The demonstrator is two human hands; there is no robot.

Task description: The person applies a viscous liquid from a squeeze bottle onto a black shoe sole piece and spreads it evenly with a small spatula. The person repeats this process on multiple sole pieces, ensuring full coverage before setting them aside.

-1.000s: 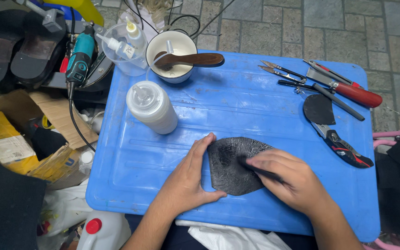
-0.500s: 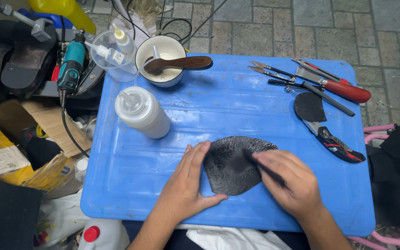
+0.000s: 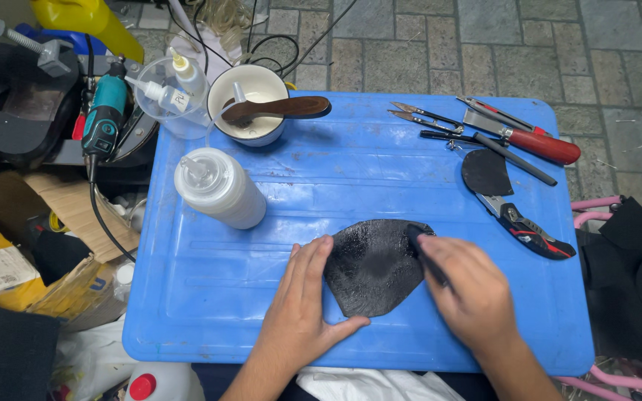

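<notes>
A white squeeze bottle (image 3: 218,187) lies behind my left hand (image 3: 300,304), spread flat, pinning the black sole (image 3: 369,266); my right hand (image 3: 469,297) grips a brush (image 3: 425,254) on it.

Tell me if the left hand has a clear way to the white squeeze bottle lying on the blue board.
Probably yes. The left hand rests on the black leather piece; only bare blue board lies between it and the white squeeze bottle.
</notes>
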